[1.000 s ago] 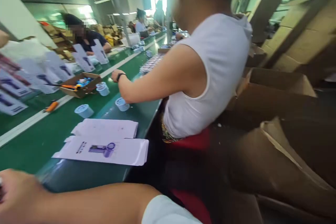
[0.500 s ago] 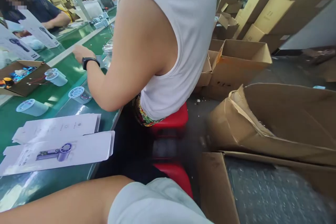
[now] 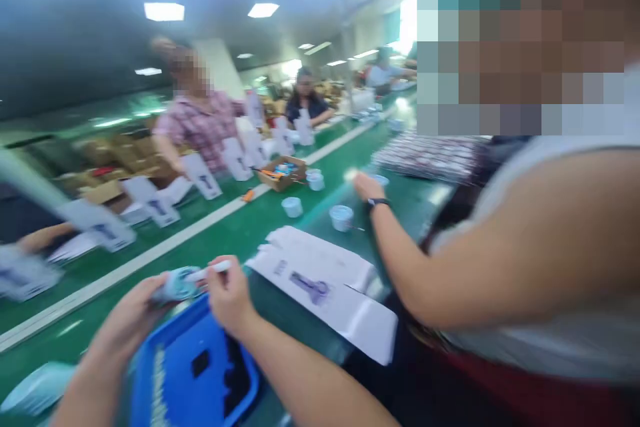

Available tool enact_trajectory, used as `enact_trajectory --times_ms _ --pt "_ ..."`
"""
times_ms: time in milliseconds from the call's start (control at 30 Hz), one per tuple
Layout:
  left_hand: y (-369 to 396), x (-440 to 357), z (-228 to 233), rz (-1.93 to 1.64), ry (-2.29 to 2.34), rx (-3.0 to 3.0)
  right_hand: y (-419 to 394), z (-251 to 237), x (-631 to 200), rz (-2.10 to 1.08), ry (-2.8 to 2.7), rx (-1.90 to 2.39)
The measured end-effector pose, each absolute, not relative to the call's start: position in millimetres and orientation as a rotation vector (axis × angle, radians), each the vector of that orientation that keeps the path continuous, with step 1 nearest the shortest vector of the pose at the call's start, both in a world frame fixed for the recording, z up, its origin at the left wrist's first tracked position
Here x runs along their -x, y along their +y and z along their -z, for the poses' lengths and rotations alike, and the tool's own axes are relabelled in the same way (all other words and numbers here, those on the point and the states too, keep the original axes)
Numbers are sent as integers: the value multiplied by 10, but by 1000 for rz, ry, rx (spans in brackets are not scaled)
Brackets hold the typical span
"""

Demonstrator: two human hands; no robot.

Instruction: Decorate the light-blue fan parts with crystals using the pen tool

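The left hand (image 3: 131, 320) was curled around a pale blue round fan part (image 3: 176, 283), fingers closed on its near side. The right hand (image 3: 229, 297) pinched a thin white pen-like stick (image 3: 213, 271) between thumb and forefinger, its tip touching the top of the part. Both hands hovered just above a blue plastic tray (image 3: 193, 367) at the near edge of the green table (image 3: 225, 233) — the tray had two dark cut-outs in its floor.

Two flattened white cartons (image 3: 325, 287), one printed with a purple handheld fan, lay overlapping just to the right of the hands. Farther up the table stood four small pale blue round parts (image 3: 342, 217), near a co-worker's hand (image 3: 367, 185) with a dark wristband; that person's bare arm and white sleeveless top filled the right side. An open brown cardboard box (image 3: 283, 172) of mixed bits sat beyond them, and an orange tool (image 3: 248, 195) lay on the white stripe.

Across the table several upright white cartons (image 3: 203, 177) stood in a row — too blurred to count. The whole left side was smeared by motion, and a pale blue object at the bottom left corner was cut off.
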State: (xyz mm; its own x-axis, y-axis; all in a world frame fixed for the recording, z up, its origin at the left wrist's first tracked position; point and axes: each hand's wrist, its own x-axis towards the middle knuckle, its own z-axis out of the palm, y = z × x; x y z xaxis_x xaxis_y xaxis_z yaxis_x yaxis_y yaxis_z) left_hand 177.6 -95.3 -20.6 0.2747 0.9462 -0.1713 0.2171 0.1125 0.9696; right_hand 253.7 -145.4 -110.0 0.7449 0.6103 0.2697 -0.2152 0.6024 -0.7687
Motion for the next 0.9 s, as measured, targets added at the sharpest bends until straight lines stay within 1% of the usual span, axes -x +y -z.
enact_trajectory --times_ms 33,100,233,433,500,667,733,800,900 --pt "-886 -1634 224 -736 1108 -1346 -1455 1133 -2499 -522 -570 767" --pt "-801 -1464 307 -775 992 -1346 -1454 1189 -2457 -545 -589 748" --pt "-773 -1422 442 -842 950 -1346 -1500 1259 -2441 -567 -637 782" --pt "-799 -1422 475 -869 933 -1326 -1598 1312 -2440 -506 -719 948" --pt "-774 -1426 505 -971 957 -1335 -1627 1305 -2424 -506 -788 1030" --pt "-769 -1473 609 -1470 1049 -1271 -1739 1210 -2366 -642 -1130 1149" --pt "-799 -1495 635 -1531 1064 -1229 -1783 1177 -2364 -670 -1267 1163" --pt "-836 -1519 641 -1520 1050 -1217 -1811 1166 -2370 -657 -1390 1202" --pt "-895 -1558 615 -1535 997 -1151 -1829 1170 -2359 -636 -1461 1258"
